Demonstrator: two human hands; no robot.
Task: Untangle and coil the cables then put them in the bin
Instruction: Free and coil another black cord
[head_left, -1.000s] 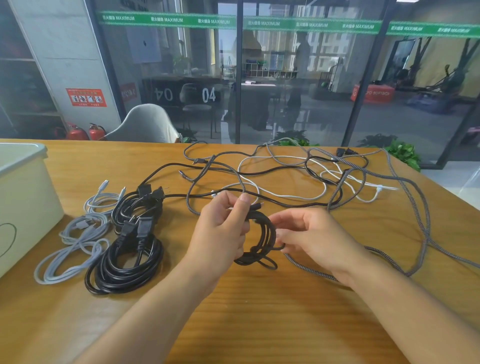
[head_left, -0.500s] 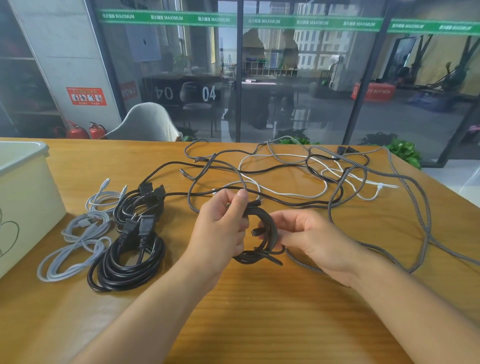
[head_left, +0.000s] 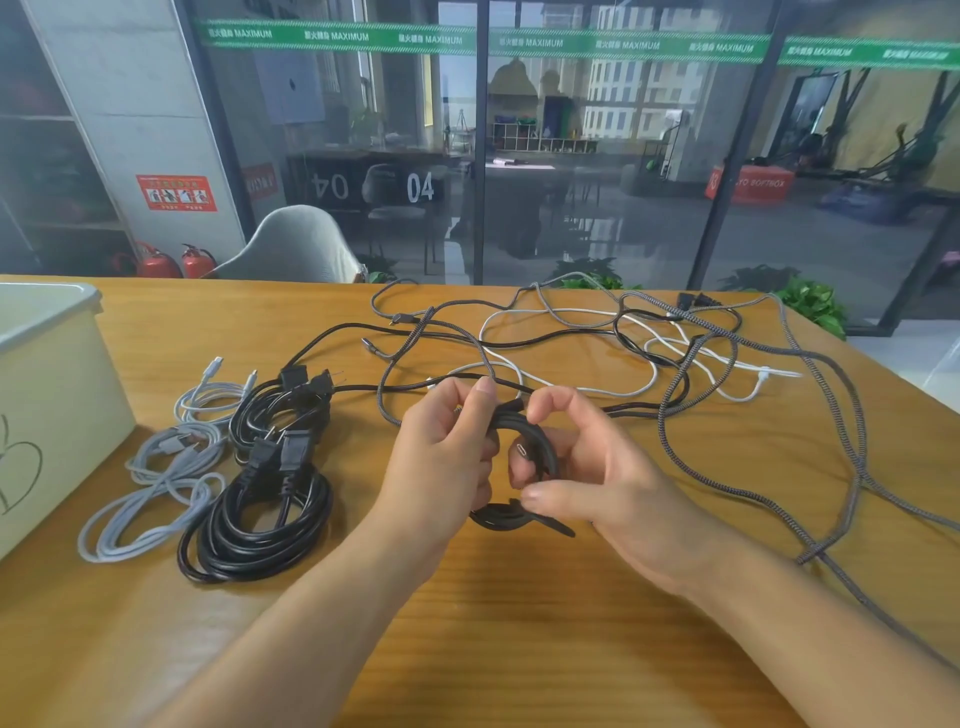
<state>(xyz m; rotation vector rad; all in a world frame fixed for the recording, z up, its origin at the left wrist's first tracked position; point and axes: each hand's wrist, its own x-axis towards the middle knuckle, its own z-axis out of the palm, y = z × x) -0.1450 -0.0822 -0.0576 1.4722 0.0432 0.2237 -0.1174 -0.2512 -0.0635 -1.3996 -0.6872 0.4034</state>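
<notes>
Head view: the left hand (head_left: 441, 457) has its fingers curled round a small coil of thin black cable (head_left: 524, 457), thumb up against the top of the loops. The right hand (head_left: 597, 478) faces it, thumb and fingers bent and pinching the same coil from the other side; a metal-tipped plug end shows in the gap between the two hands' fingertips, and a short loop of the coil sticks out just below the right thumb. Both hands hold the coil a little above the wooden tabletop (head_left: 519, 623).

Beyond the fingertips, a loose tangle of black, white and grey braided cables (head_left: 623, 343) sprawls across the far half of the table, one black strand running from it into the held coil. Left of the left hand lie finished bundles: a thick black coiled power cord (head_left: 260, 525), a second black coil with plugs (head_left: 280, 410) behind it, and pale grey coiled cables (head_left: 156, 483) further left. Past those, at the frame's left edge, stands the pale cream plastic bin (head_left: 52, 395).
</notes>
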